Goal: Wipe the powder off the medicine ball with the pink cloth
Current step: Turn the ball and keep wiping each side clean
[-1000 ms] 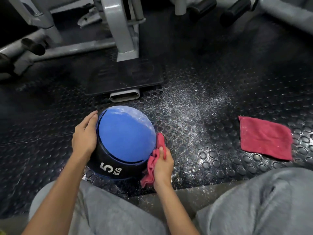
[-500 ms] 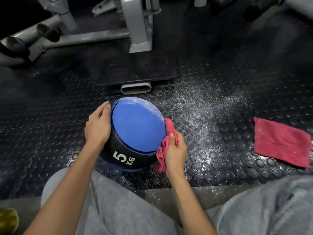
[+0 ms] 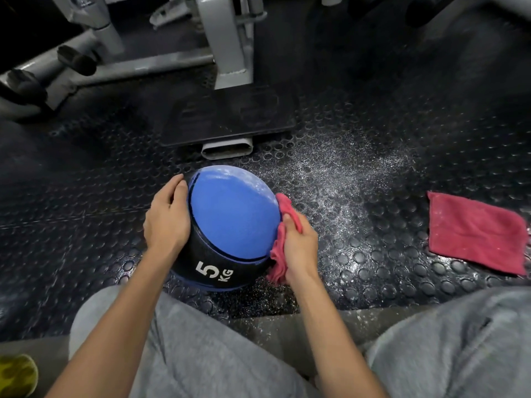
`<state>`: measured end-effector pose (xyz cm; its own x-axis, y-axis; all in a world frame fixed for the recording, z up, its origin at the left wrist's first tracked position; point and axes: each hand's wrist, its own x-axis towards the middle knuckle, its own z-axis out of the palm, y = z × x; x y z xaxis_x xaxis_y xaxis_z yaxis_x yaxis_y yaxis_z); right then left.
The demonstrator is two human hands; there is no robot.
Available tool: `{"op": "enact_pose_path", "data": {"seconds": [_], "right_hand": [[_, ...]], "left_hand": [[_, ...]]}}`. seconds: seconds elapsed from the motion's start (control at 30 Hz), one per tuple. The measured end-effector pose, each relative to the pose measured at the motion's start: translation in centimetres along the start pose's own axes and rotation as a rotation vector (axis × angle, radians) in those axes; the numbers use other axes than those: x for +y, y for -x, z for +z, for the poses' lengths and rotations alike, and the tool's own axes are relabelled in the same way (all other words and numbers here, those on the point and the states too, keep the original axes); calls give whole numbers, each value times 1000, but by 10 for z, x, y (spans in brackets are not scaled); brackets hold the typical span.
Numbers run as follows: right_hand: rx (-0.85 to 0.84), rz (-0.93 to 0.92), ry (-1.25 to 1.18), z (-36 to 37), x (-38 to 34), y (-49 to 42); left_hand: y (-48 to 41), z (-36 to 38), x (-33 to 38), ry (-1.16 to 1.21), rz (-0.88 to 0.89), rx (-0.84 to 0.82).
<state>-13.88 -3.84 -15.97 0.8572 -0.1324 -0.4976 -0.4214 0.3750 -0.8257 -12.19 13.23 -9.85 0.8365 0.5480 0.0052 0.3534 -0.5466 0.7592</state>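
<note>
The left grip (image 3: 166, 219), fingers flat and wide, rests on the left side of the medicine ball (image 3: 232, 222); the right grip (image 3: 298, 245), clutching the pink cloth (image 3: 278, 262), presses its right side.

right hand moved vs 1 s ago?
Yes: the right hand, gripping the pink cloth, slid slightly up the right side of the medicine ball, toward the grey machine foot.
</note>
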Motion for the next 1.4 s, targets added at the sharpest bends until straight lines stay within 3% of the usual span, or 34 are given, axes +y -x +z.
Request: {"op": "enact_pose_path", "data": {"seconds": [0.1, 0.17, 0.3, 0.37, 0.43, 0.57, 0.7, 0.77, 0.83, 0.93, 1.13, 1.27, 1.4], "right_hand": [[67, -339, 157, 12, 10, 21], [67, -396, 145, 12, 14, 23], [22, 32, 41, -5, 3, -8], [5, 129, 58, -9, -1, -9], [30, -44, 103, -3, 0, 6], [141, -662, 324, 16, 17, 48], [119, -932, 502, 26, 19, 49], [91, -1043, 728, 44, -5, 48], [44, -1021, 1010, 67, -34, 43], [-113, -792, 1261, 91, -59, 26], [121, -1027, 987, 49, -20, 45], [191, -961, 1025, 40, -21, 54], [55, -744, 1263, 68, -61, 31]], "left_hand": [[1, 0, 1, -12, 12, -8], [3, 0, 0, -17, 19, -6], [5, 0, -1, -30, 22, 1], [6, 1, 0, -33, 32, -6], [6, 2, 2, -34, 49, -8], [7, 2, 0, -45, 82, -12], [14, 0, -8, -38, 134, 8], [16, 1, -11, -29, 161, 9], [22, 3, -13, -33, 217, 7], [26, 6, -14, -55, 239, 11], [21, 8, -4, -43, 200, -6], [26, 11, 0, -82, 266, -28], [34, 20, 5, -170, 327, -38]]}}
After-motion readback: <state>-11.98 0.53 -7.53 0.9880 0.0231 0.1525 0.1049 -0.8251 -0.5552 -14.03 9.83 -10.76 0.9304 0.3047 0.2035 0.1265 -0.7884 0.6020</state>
